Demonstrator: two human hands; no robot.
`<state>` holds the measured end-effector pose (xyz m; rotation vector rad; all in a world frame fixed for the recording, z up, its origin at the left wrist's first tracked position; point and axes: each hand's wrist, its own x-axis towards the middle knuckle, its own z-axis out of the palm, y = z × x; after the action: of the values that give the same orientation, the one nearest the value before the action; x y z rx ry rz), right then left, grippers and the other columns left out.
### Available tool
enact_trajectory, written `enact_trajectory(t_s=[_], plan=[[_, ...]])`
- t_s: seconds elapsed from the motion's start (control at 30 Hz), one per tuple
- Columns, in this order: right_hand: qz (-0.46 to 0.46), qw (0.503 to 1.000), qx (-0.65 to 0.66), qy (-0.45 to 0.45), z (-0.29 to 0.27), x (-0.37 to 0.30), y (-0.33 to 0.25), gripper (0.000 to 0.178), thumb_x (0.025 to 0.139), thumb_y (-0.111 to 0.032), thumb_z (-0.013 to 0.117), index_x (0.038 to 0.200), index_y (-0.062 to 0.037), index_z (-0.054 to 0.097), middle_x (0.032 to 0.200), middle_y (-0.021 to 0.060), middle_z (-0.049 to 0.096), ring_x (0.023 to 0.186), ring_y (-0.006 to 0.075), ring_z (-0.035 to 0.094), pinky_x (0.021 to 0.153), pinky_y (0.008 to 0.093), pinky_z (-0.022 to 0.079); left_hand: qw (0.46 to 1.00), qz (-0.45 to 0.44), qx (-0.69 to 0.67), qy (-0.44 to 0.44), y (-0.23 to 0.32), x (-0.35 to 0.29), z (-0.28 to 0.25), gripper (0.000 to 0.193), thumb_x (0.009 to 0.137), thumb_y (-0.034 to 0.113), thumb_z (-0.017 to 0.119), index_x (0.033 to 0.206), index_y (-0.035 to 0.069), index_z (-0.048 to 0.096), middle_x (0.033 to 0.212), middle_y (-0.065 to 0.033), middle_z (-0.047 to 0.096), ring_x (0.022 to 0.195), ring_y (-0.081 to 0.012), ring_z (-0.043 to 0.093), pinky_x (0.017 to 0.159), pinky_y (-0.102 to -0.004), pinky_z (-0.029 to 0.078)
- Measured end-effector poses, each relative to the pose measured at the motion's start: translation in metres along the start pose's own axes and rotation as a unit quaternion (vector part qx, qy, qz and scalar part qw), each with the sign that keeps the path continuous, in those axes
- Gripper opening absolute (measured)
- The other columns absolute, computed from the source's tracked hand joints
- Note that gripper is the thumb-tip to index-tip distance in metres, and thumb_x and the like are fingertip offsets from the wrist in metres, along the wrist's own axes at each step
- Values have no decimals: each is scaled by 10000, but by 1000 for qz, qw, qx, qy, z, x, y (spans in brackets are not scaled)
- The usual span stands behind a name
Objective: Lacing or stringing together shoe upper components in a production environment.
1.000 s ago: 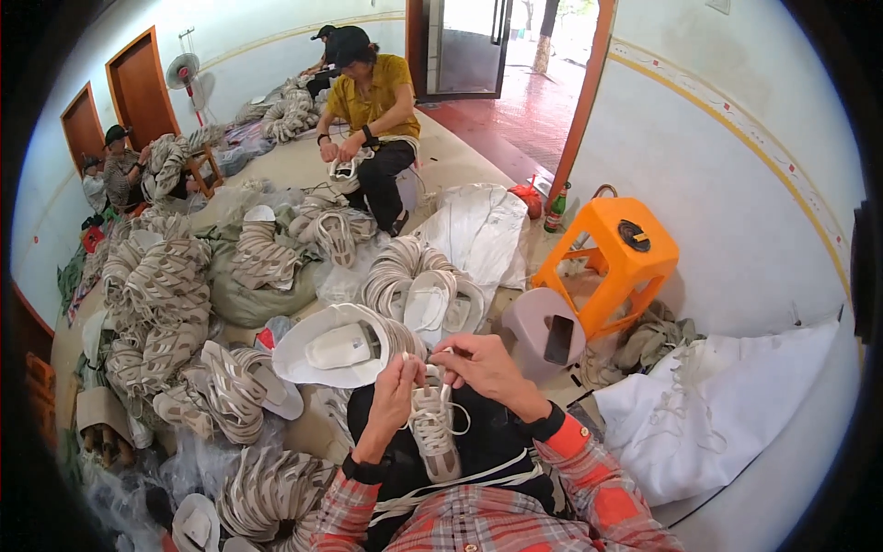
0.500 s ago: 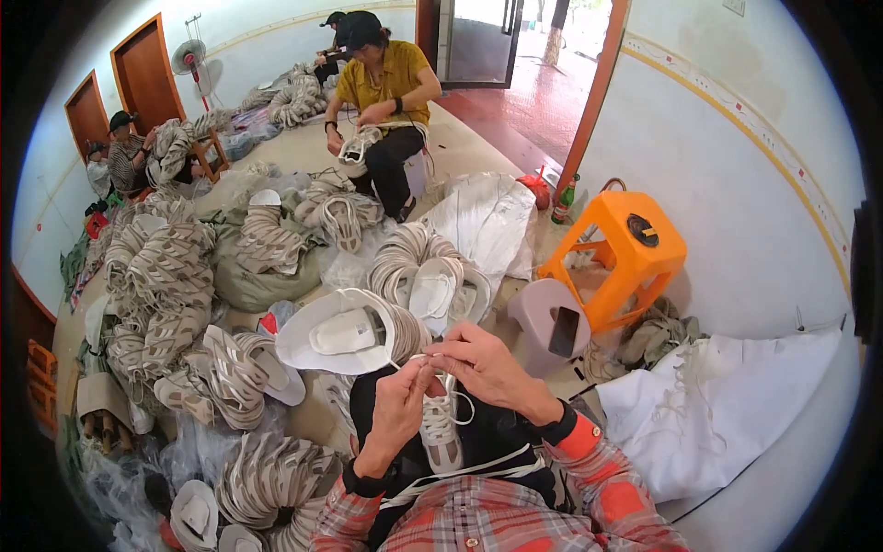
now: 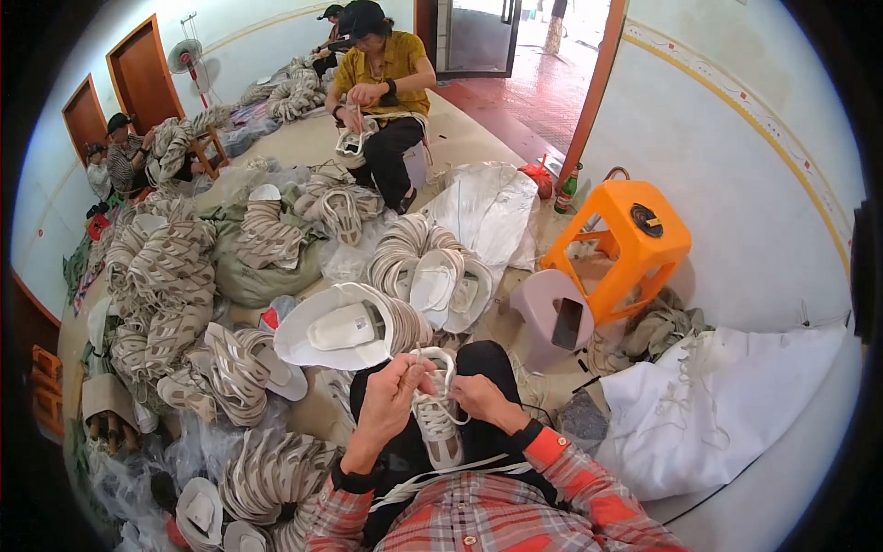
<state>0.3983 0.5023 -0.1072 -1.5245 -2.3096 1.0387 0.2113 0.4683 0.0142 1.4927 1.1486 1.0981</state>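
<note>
A beige and white shoe upper [image 3: 440, 432] stands between my knees on my lap, its opening facing away from me. White shoelace [image 3: 443, 411] crosses its front in rows. At the upper left of the shoe my left hand [image 3: 394, 397] is closed, thumb and fingers pinching the shoelace near the collar. My right hand [image 3: 482, 399] is closed too, at the shoe's right edge, with a strand of lace running to its fingers; the fingertips are partly hidden. Several loose white laces [image 3: 451, 477] lie across my lap.
Just beyond my hands sit stacked uppers [image 3: 345, 327]; more piles [image 3: 175, 267] spread over the left. To the right stand a pale stool [image 3: 543, 304] holding a phone [image 3: 567, 324], an orange stool [image 3: 635, 235] and a white sack [image 3: 708, 405]. A co-worker [image 3: 382, 92] in yellow handles a shoe ahead.
My hands were together above the shoe and have come apart: the right moved down to the shoe's right side, while the left stays near its upper left. The co-worker's hands have shifted too.
</note>
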Motion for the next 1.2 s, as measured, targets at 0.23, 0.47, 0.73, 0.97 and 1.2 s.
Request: enact_trajectory(t_s=[0.23, 0.47, 0.73, 0.97, 1.2], plan=[[-64, 991, 107, 40, -6, -17, -10, 199, 817, -214, 517, 790, -25, 573, 726, 231, 567, 709, 418, 566, 608, 465, 451, 999, -8, -8, 43, 8, 7, 8, 139, 931, 114, 456, 972, 25, 554, 712, -51, 612, 684, -143, 579, 656, -265, 448], [-73, 991, -107, 23, -45, 49, 1, 276, 794, -270, 557, 827, -4, 623, 750, 205, 608, 717, 380, 577, 672, 457, 463, 828, 283, 429, -223, 34, -23, 10, 286, 659, 105, 601, 943, 90, 568, 708, -41, 525, 699, -233, 537, 672, -355, 421], [51, 953, -116, -276, -20, 135, 24, 515, 634, -368, 683, 1035, -51, 626, 887, 132, 662, 832, 265, 630, 727, 366, 478, 847, 59, 521, 92, -64, 63, -98, 622, 645, 206, 748, 1200, 92, 491, 1250, -193, 468, 1160, -355, 436, 938, -459, 355], [17, 967, 6, -256, -27, 138, -7, 477, 613, -144, 640, 1079, -50, 594, 895, 96, 644, 785, 204, 591, 679, 321, 468, 900, -318, 291, -69, -211, 74, -258, 510, 691, 334, 709, 1086, 28, 611, 989, -161, 647, 905, -242, 607, 812, -326, 455], [157, 754, 636, -53, -34, 23, -51, 387, 790, -175, 654, 1106, 16, 541, 922, 46, 614, 704, 169, 589, 632, 310, 487, 952, -159, 251, 81, -165, 12, -164, 311, 799, 222, 579, 985, -26, 601, 793, -207, 634, 739, -340, 614, 664, -409, 460]])
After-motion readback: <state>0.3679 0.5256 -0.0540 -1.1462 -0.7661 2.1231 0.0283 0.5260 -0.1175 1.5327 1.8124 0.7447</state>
